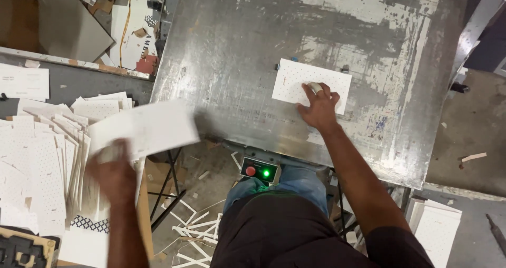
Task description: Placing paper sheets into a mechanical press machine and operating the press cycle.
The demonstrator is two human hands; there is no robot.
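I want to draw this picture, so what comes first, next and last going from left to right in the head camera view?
Stack of white cards → left hand → blurred white sheet it holds → control box with red and green lights → white dotted card on the metal table → right hand pressing on it.

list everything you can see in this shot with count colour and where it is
white dotted rectangular card sheet: one, white, flat on the metal plate under the right hand
worn metal plate: one, silver-grey with scuffed white patches, centre
blurred white card sheet: one, white, held over the plate's left edge
stack of white dotted cards: many, white, left bench
control box with red button and green light: one, dark, below the plate's front edge
white paper strips: several, white, floor beneath
small white card pile: one, white, lower right
left hand: one, gripping the blurred sheet
right hand: one, fingers pressing the dotted sheet
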